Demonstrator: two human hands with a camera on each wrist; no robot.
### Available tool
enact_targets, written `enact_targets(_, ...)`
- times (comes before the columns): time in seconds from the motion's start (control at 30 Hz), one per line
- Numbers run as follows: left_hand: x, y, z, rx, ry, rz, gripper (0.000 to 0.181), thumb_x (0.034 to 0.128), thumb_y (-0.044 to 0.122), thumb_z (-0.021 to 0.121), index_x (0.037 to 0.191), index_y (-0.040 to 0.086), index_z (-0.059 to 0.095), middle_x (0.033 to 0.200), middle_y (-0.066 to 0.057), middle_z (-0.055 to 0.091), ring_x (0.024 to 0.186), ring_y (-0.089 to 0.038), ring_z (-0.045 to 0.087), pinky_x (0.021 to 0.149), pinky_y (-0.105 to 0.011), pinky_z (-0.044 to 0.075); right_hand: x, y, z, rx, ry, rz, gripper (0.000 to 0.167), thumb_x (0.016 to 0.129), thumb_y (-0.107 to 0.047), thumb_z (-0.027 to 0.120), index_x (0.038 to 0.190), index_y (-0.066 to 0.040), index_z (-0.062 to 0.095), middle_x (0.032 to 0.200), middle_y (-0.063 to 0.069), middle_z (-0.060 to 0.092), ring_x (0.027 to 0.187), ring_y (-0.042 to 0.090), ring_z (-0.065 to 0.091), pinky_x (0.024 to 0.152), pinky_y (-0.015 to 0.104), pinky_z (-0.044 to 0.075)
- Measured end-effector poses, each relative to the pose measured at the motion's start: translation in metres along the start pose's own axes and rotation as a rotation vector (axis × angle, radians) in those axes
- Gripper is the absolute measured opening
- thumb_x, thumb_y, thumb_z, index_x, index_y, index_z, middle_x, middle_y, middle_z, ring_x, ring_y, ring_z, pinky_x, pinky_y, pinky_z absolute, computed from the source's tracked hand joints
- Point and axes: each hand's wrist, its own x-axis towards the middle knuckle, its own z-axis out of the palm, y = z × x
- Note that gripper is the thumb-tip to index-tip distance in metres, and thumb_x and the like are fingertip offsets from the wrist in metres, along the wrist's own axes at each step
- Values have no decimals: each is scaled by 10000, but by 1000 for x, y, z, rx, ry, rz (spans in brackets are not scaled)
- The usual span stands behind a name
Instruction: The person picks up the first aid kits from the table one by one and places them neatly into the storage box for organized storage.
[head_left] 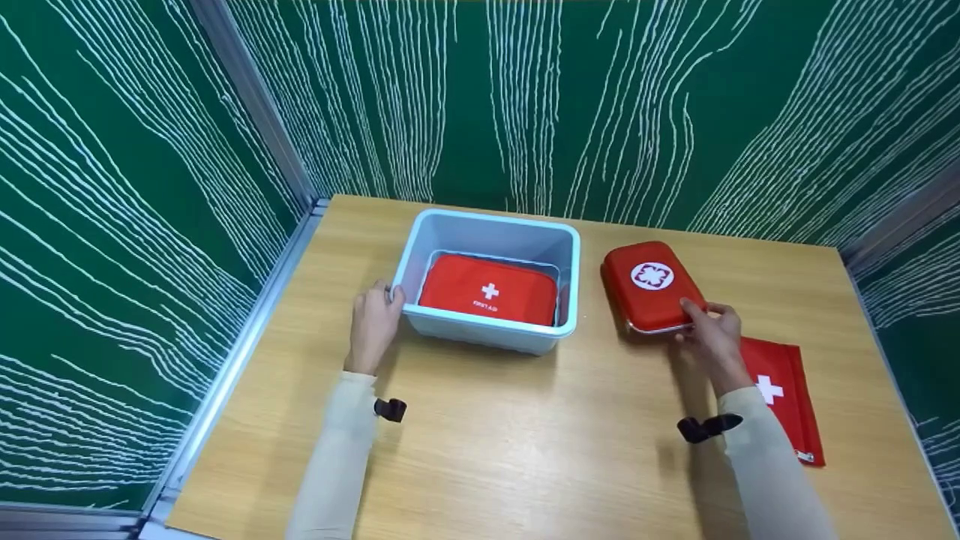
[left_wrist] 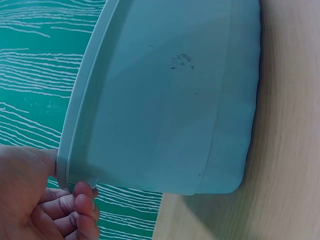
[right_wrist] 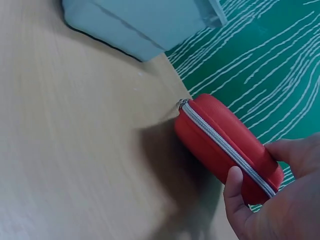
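Observation:
A light blue-grey plastic bin (head_left: 487,328) stands near the table's back edge. My left hand (head_left: 373,324) pinches the rim at its front left corner; in the left wrist view the thumb and curled fingers (left_wrist: 86,207) meet around that rim. Inside the bin lies a flat red first aid pouch (head_left: 457,283) with a white cross. To the right of the bin, my right hand (head_left: 716,341) grips a red zippered first aid case (head_left: 637,300) by its near right corner. The right wrist view shows the case (right_wrist: 220,135) tilted, with a shadow below it.
A second flat red pouch (head_left: 787,390) with a white cross lies on the table at the right, partly hidden by my right forearm. Green panels (head_left: 525,112) with white wavy lines rise behind and beside the wooden table (head_left: 510,442). A metal frame (head_left: 247,315) borders the left side.

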Motion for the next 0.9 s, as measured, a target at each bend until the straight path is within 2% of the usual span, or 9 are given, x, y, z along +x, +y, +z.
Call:
enact_targets(0.1, 0, 0, 1, 3, 14, 9, 275, 953, 206, 526, 737, 37, 549, 622, -8, 391, 631, -193, 438, 598, -334, 391, -5, -11, -4, 72, -13, 43, 627, 879, -288, 721, 1307, -155, 283, 874, -15, 618, 608, 151, 610, 530, 269, 518)
enact_targets(0.23, 1, -1, 1, 10, 24, 13, 281, 953, 215, 532, 725, 52, 529, 611, -9, 386, 632, -203, 451, 620, -355, 415, -13, -28, -8, 35, -17, 65, 811, 865, -374, 719, 1455, -183, 196, 1081, -5, 556, 755, 156, 629, 660, 270, 554)
enact_targets(0.37, 1, -1, 2, 10, 18, 13, 280, 960, 219, 528, 739, 47, 535, 613, -9, 389, 628, -198, 452, 617, -356, 422, -23, -45, -10, 48, -32, -11, 802, 851, -383, 731, 1441, -193, 223, 1097, -10, 583, 785, 153, 658, 750, 284, 569)
enact_targets(0.5, 1, -2, 1, 5, 15, 6, 280, 960, 227, 526, 754, 39, 553, 625, -15, 411, 633, -194, 459, 617, -346, 421, -33, -64, -11, 149, -84, -105, 637, 841, -317, 758, 1283, -200, 314, 1016, -3, 654, 750, 177, 682, 728, 289, 576)
enact_targets(0.57, 1, -2, 1, 2, 13, -1, 281, 958, 228, 522, 751, 40, 551, 628, -20, 419, 633, -196, 460, 613, -351, 418, -38, -72, -10, 157, -92, -145, 598, 826, -313, 773, 1216, -203, 333, 981, -11, 672, 739, 171, 692, 713, 274, 575)
enact_targets(0.77, 0, 0, 0, 2, 9, -14, 290, 959, 240, 525, 747, 44, 556, 645, -42, 456, 646, -215, 482, 622, -371, 437, -50, -94, -1, 89, -91, -207, 635, 782, -373, 799, 1204, -226, 347, 1018, -39, 646, 756, 137, 709, 701, 242, 568)
enact_targets(0.9, 0, 1, 0, 6, 5, -16, 283, 959, 240, 530, 777, 29, 576, 644, -41, 454, 651, -218, 483, 628, -369, 440, -57, -103, 6, 69, -135, -251, 625, 799, -358, 789, 1221, -207, 354, 1001, -25, 659, 724, 143, 706, 683, 244, 569)
